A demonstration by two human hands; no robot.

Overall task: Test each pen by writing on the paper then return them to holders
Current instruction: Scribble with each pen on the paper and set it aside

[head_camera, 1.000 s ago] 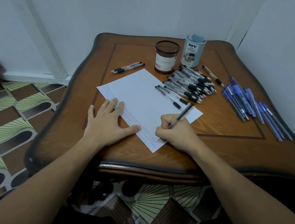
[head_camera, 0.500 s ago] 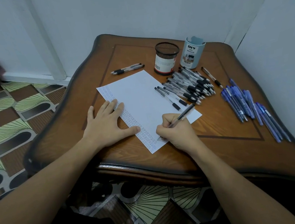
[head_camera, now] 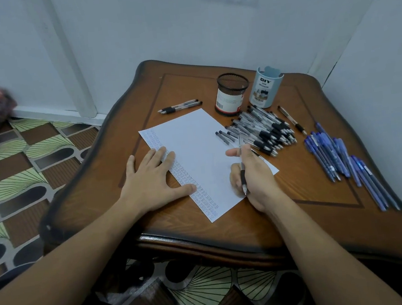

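A white sheet of paper (head_camera: 194,150) lies on the wooden table (head_camera: 308,205), with a band of small written marks along its left edge. My left hand (head_camera: 153,180) rests flat on that edge, fingers spread. My right hand (head_camera: 252,171) grips a black-grip pen (head_camera: 242,170) over the paper's right part, the pen nearly upright in view with its tip toward me. A black mesh holder (head_camera: 232,94) and a light blue DIY holder (head_camera: 265,87) stand at the back of the table.
A heap of several black pens (head_camera: 265,130) lies right of the paper. Several blue pens (head_camera: 341,161) lie near the table's right edge. Two black pens (head_camera: 179,106) lie behind the paper. One pen (head_camera: 291,119) lies apart. White walls close the back and right.
My right hand has stopped writing and turned, swinging the pen from a slanted writing pose to point its tip toward me. My left hand stays flat on the paper.
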